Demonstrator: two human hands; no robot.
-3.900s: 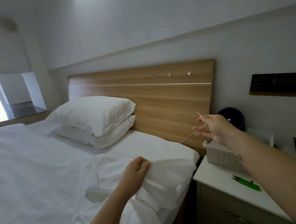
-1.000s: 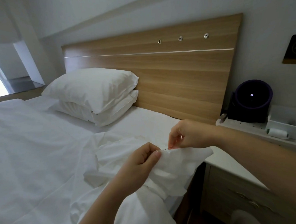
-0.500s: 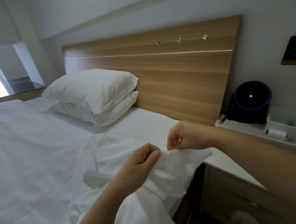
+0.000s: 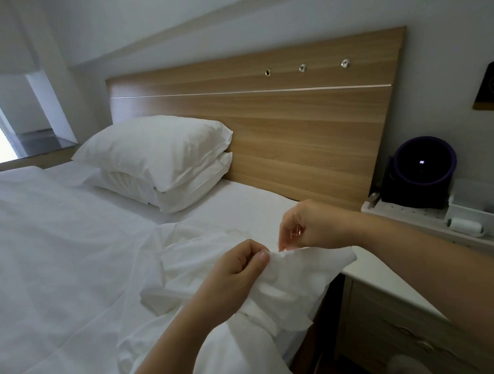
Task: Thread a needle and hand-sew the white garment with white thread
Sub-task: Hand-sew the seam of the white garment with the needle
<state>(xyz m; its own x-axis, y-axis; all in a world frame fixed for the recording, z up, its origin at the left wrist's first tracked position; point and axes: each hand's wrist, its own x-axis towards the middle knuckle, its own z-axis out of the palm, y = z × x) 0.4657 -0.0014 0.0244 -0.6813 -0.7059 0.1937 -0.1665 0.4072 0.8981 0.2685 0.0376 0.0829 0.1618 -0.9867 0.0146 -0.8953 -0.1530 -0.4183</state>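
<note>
At the bed's right edge: both hands meet over a bunched white garment (image 4: 299, 278) — it lies on the sheet, with one fold overhanging toward the desk (image 4: 388, 289).
Left hand (image 4: 235, 269): the forearm reaches up from below; the fingers are curled and the thumb presses on top, gripping a raised fold of the garment.
Right hand (image 4: 308, 226): the arm comes in from the right with the wrist bent down; thumb and forefinger pinch together just above the held fold, and the other fingers are tucked in.
Thread (image 4: 295, 232): thin pale strands cross the right hand's curled fingers — held there.
Needle: too small to make out.
Bed (image 4: 72, 253): white sheets, with two stacked pillows (image 4: 158, 154) against a wooden headboard (image 4: 279, 119).
Desk: a white top beside the bed; at its back, a white tray (image 4: 407, 212) with a spool (image 4: 465, 227) of white thread and a dark purple round device (image 4: 424, 172).
</note>
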